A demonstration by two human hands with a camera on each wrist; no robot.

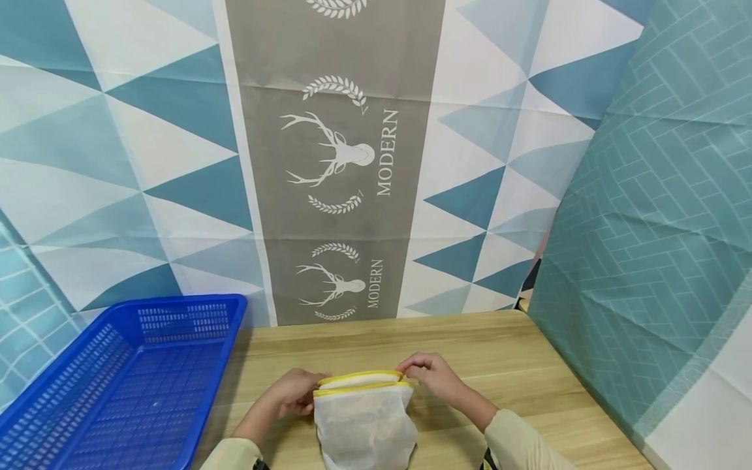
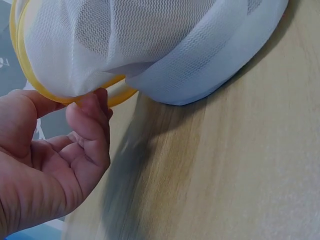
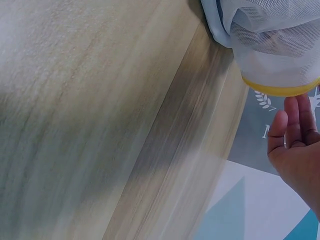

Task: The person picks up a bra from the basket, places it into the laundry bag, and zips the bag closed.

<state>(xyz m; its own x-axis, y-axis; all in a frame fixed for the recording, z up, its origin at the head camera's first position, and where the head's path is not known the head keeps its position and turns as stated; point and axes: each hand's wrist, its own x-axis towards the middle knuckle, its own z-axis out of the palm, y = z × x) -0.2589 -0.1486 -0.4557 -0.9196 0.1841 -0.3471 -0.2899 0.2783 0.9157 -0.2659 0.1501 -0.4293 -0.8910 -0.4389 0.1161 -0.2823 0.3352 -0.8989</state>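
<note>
Wht mesh bag (image 1: 364, 424), ylw rim (image 3: 277, 90), semi-sheer, w/ creases.

Wood-grain tbl (image 1: 464, 343) carries white mesh bag (image 1: 365, 424), w/ blue basket (image 1: 155, 398) at L.

In the head view I can read one word, MODERN, printed twice in white capitals on the grey strip (image 1: 341, 225) of the patterned cloth (image 1: 470, 215). The upper word (image 1: 387, 153) and lower word (image 1: 375, 284) run sideways, reading upward, each beside a white stag's head (image 1: 355, 155) framed by leafy sprigs (image 1: 337, 83). From the right wrist I catch only a scrap of lettering (image 3: 265, 131), too partial to read.
</note>
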